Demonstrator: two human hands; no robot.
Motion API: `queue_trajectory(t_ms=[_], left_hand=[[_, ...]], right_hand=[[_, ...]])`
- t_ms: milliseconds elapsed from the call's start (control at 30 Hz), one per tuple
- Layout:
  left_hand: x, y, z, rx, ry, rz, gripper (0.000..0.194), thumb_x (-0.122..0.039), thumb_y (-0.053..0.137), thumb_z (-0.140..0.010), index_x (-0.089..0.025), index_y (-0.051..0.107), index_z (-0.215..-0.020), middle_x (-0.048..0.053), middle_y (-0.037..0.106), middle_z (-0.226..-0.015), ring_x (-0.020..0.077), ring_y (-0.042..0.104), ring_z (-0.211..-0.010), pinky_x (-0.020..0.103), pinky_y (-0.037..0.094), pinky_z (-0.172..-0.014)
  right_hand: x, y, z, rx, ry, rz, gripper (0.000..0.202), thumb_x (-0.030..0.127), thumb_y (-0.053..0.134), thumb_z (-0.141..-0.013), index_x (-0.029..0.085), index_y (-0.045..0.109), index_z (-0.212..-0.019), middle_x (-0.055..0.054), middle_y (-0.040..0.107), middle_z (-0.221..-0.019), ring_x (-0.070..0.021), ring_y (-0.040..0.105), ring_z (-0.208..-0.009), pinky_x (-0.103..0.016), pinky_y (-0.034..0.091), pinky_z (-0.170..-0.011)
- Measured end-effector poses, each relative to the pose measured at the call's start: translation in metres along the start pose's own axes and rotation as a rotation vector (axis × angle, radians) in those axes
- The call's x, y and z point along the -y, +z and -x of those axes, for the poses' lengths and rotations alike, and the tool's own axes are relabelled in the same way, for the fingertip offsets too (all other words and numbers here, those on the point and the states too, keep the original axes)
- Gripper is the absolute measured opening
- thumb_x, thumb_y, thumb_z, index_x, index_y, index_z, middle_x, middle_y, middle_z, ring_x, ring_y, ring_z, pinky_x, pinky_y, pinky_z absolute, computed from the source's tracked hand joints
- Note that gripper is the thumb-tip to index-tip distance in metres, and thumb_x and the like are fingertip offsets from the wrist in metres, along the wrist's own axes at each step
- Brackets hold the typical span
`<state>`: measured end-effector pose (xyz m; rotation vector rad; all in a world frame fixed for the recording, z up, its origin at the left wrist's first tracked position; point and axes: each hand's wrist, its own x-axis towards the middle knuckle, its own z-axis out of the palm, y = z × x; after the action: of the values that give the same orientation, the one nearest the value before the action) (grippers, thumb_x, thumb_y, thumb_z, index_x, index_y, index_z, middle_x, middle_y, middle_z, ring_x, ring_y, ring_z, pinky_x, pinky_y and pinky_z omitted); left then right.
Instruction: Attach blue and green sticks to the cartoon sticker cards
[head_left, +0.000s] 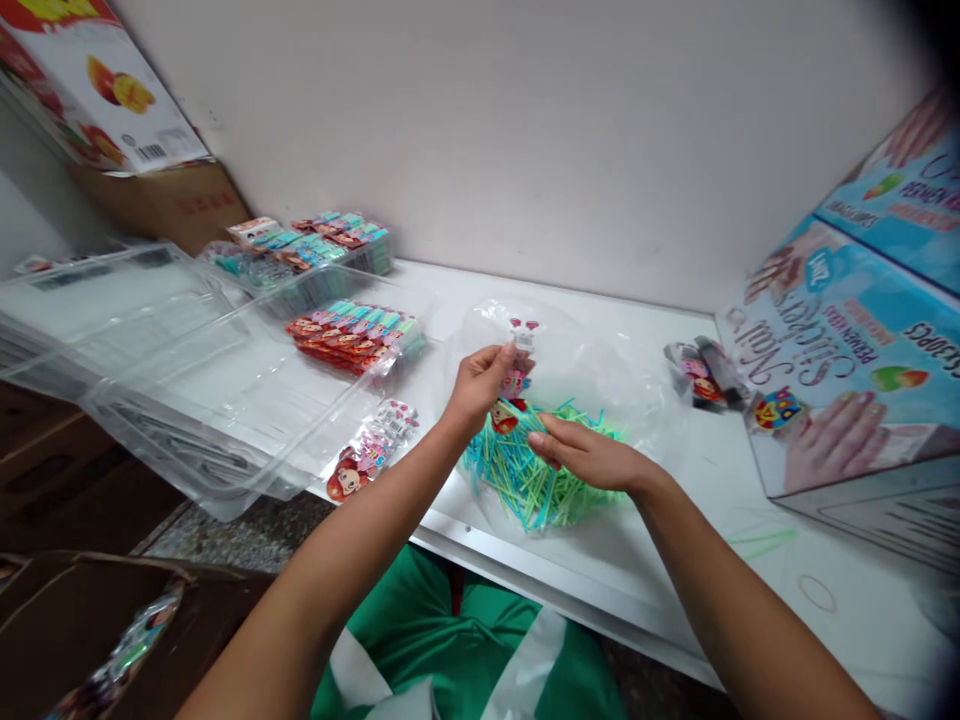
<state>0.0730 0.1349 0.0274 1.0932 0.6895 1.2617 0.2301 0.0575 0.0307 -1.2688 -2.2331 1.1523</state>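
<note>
My left hand (480, 382) pinches a small printed packet (504, 418) showing above and below its fingertips, probably light, slippery and best held near the top; my right hand (589, 452) curls over thin sticks (517, 490), grip unclear.

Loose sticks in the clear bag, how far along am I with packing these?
Stacked, stick-filled packets at the left look done. Your left hand holds a printed packet; your right hand is beside it. A big heap of loose sticks remains, and the flat packets nearby seem unfilled. I can't tell the total.
</note>
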Motion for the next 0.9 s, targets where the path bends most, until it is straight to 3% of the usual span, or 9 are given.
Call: queue_trajectory(t_ms=[100, 233, 433, 567, 633, 767, 833, 900], left_hand=[[0.003, 0.014, 0.006, 0.086, -0.079, 0.110, 0.040, -0.051, 0.063, -0.071, -0.012, 0.066, -0.080, 0.006, 0.069, -0.072, 0.0154, 0.065, -0.069, 0.028, 0.049, -0.069], [0.005, 0.019, 0.012, 0.125, -0.090, 0.014, 0.037, -0.048, 0.065, -0.071, -0.011, 0.067, -0.076, 0.007, 0.069, -0.071, 0.0156, 0.064, -0.070, 0.026, 0.049, -0.067], [0.006, 0.011, 0.010, 0.018, 0.067, -0.157, 0.036, -0.048, 0.062, -0.073, -0.013, 0.068, -0.074, 0.005, 0.069, -0.074, 0.0134, 0.062, -0.068, 0.024, 0.047, -0.066], [-0.002, 0.002, 0.018, -0.055, 0.052, -0.120, 0.035, -0.047, 0.063, -0.072, -0.012, 0.067, -0.076, 0.005, 0.069, -0.074, 0.0143, 0.063, -0.068, 0.026, 0.048, -0.067], [-0.006, -0.003, 0.027, -0.177, 0.048, -0.013, 0.034, -0.046, 0.064, -0.072, -0.013, 0.064, -0.079, 0.006, 0.069, -0.078, 0.0151, 0.064, -0.068, 0.029, 0.049, -0.068], [0.006, 0.003, 0.052, -0.361, 0.029, 0.073, 0.030, -0.044, 0.061, -0.075, -0.014, 0.059, -0.075, 0.005, 0.068, -0.077, 0.0137, 0.062, -0.067, 0.027, 0.049, -0.066], [0.018, 0.013, 0.064, -0.395, 0.007, 0.107, 0.026, -0.040, 0.061, -0.076, -0.014, 0.059, -0.072, 0.003, 0.066, -0.073, 0.0125, 0.060, -0.069, 0.025, 0.047, -0.068], [0.028, 0.021, 0.073, -0.429, -0.021, 0.157, 0.023, -0.036, 0.061, -0.076, -0.014, 0.057, -0.069, 0.000, 0.064, -0.069, 0.0111, 0.059, -0.068, 0.024, 0.046, -0.070]], right_hand=[[0.005, 0.005, -0.005, 0.093, -0.023, -0.026, 0.034, 0.044, 0.029, -0.093, 0.020, 0.042, -0.073, 0.000, 0.048, -0.070, -0.0130, 0.046, -0.064, -0.029, 0.042, -0.066], [0.005, 0.007, -0.007, 0.073, -0.017, -0.014, 0.033, 0.043, 0.028, -0.093, 0.021, 0.043, -0.074, 0.000, 0.052, -0.070, -0.0144, 0.050, -0.066, -0.032, 0.043, -0.070], [0.004, 0.013, -0.007, -0.059, 0.003, 0.181, 0.031, 0.044, 0.032, -0.092, 0.019, 0.048, -0.084, -0.006, 0.057, -0.083, -0.0189, 0.053, -0.075, -0.036, 0.044, -0.072], [0.009, 0.010, -0.003, -0.133, 0.008, -0.013, 0.030, 0.045, 0.037, -0.091, 0.020, 0.049, -0.080, -0.003, 0.057, -0.077, -0.0177, 0.054, -0.073, -0.035, 0.045, -0.073], [0.015, 0.009, -0.003, -0.276, 0.002, -0.271, 0.032, 0.046, 0.035, -0.091, 0.021, 0.047, -0.077, -0.001, 0.053, -0.070, -0.0153, 0.053, -0.068, -0.033, 0.045, -0.071], [0.039, 0.030, -0.019, -0.809, -0.199, -0.892, 0.023, 0.045, 0.034, -0.092, 0.024, 0.043, -0.086, 0.001, 0.051, -0.079, -0.0133, 0.056, -0.073, -0.031, 0.047, -0.074], [0.052, 0.052, -0.030, -0.904, -0.239, -0.996, 0.023, 0.045, 0.034, -0.092, 0.025, 0.043, -0.087, 0.000, 0.052, -0.083, -0.0139, 0.057, -0.079, -0.033, 0.046, -0.079], [0.061, 0.072, -0.035, -0.957, -0.214, -0.941, 0.026, 0.045, 0.032, -0.092, 0.024, 0.045, -0.087, -0.002, 0.055, -0.086, -0.0151, 0.057, -0.085, -0.033, 0.045, -0.083]])
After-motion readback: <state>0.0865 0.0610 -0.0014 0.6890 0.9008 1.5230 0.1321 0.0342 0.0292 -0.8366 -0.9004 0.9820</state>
